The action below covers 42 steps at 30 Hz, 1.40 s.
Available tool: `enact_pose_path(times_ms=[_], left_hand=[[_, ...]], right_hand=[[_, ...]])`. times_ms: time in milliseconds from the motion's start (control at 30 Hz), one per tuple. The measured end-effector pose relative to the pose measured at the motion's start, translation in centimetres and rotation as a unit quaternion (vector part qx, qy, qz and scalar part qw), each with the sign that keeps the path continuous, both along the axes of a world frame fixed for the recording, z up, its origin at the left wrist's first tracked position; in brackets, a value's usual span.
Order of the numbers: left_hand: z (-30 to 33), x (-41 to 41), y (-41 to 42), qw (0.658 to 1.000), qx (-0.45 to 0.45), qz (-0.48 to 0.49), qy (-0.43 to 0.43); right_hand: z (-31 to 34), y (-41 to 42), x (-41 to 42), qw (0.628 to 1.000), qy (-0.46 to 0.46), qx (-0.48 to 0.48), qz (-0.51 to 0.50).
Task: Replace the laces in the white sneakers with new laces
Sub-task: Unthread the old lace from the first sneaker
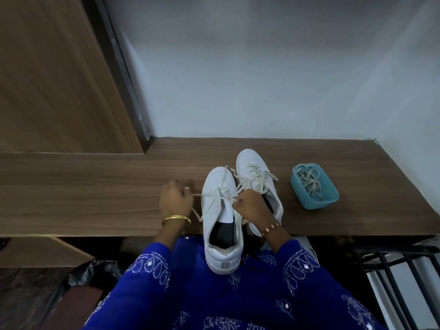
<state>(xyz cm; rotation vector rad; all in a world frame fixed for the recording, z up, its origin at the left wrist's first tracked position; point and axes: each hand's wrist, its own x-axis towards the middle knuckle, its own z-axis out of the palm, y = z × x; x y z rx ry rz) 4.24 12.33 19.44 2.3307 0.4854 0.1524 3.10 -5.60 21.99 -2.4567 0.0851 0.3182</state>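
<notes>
Head view: near white sneaker [220, 210] lay heel toward the body, half over the tabletop [95, 194] edge, probably for easy reach to the eyelets. Left hand [175, 198] curled, pinching one lace end [196, 211] pulled out sideways. Right hand [252, 207] closed on the other lace strand at the eyelets, likely holding the shoe steady while loosening. Second white sneaker [256, 177] just beside, laced. Teal container [314, 185] with coiled laces [310, 181] to the right, apparently the new ones kept ready.
</notes>
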Motion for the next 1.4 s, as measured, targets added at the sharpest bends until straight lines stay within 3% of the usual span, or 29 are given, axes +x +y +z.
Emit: enact_pose_path(times_ms=[67, 167, 367, 433, 467, 500, 533, 567, 600, 633, 700, 733, 800, 833, 867, 933, 1033, 1200, 1300, 1400], left_hand=[[0.8, -0.3, -1.7, 0.99, 0.078, -0.118, -0.025], [1.3, -0.6, -4.3, 0.963, 0.106, -0.243, 0.042], [2.5, -0.5, -5.6, 0.966, 0.133, -0.215, 0.049], [2.2, -0.3, -4.9, 0.983, 0.029, -0.178, 0.021], [2.0, -0.2, -4.4, 0.987, -0.083, -0.134, 0.006], [1.9, 0.0, -3.8, 0.969, -0.236, -0.068, -0.019], [2.0, 0.4, -3.1, 0.913, -0.404, 0.024, -0.042], [2.1, 0.6, -2.3, 0.832, -0.54, 0.116, -0.054], [2.3, 1.0, -1.3, 0.766, -0.612, 0.187, -0.063], [2.3, 1.4, -0.5, 0.74, -0.63, 0.226, -0.069], [1.7, 2.3, 1.0, 0.768, -0.588, 0.245, -0.074], [1.4, 2.5, 1.2, 0.806, -0.543, 0.225, -0.067], [0.9, 2.6, 1.1, 0.933, -0.334, 0.132, -0.009], [0.8, 2.2, 0.7, 0.974, -0.209, 0.074, 0.04], [0.7, 1.8, 0.1, 0.992, -0.101, 0.028, 0.074], [0.7, 1.1, -1.1, 0.996, 0.021, -0.069, 0.06], [0.9, 0.2, -3.3, 0.968, 0.092, -0.227, 0.046], [0.8, -0.3, -4.1, 0.961, 0.157, -0.223, 0.049], [0.5, -0.3, -3.6, 0.983, 0.036, -0.179, 0.032], [0.3, -0.2, -2.5, 0.995, -0.085, -0.048, -0.008]], right_hand=[[0.1, 0.0, -0.1, 1.0, -0.003, -0.018, 0.008], [0.3, 0.0, -0.2, 0.999, -0.011, -0.045, 0.026], [0.4, -0.1, -0.3, 0.998, -0.017, -0.057, 0.035], [0.3, 0.0, -0.3, 0.998, -0.019, -0.047, 0.034], [0.2, -0.1, -0.3, 0.998, -0.018, -0.044, 0.031], [0.0, -0.1, -0.3, 0.999, -0.013, -0.033, 0.024], [-0.2, -0.2, -0.2, 1.0, -0.007, -0.015, 0.013], [-0.3, -0.3, -0.1, 1.0, 0.001, 0.002, 0.006], [-0.4, -0.3, 0.0, 1.0, 0.008, 0.014, 0.003], [-0.5, -0.2, 0.0, 1.0, 0.012, 0.019, 0.001], [-0.5, -0.2, 0.0, 1.0, 0.015, 0.023, -0.004], [-0.5, -0.2, 0.1, 1.0, 0.012, 0.021, -0.006], [-0.5, -0.2, 0.1, 1.0, 0.003, 0.009, -0.001], [-0.5, -0.2, 0.0, 1.0, 0.001, 0.004, 0.003], [-0.5, -0.1, 0.0, 1.0, 0.0, 0.001, 0.005], [-0.7, -0.1, 0.1, 1.0, 0.003, 0.003, 0.004], [-0.7, -0.2, 0.1, 1.0, 0.008, -0.008, 0.002], [-0.6, -0.3, 0.0, 1.0, -0.004, -0.013, 0.002], [-0.6, -0.2, 0.0, 1.0, -0.001, 0.0, 0.002], [-0.6, -0.3, 0.0, 1.0, 0.003, 0.007, -0.012]])
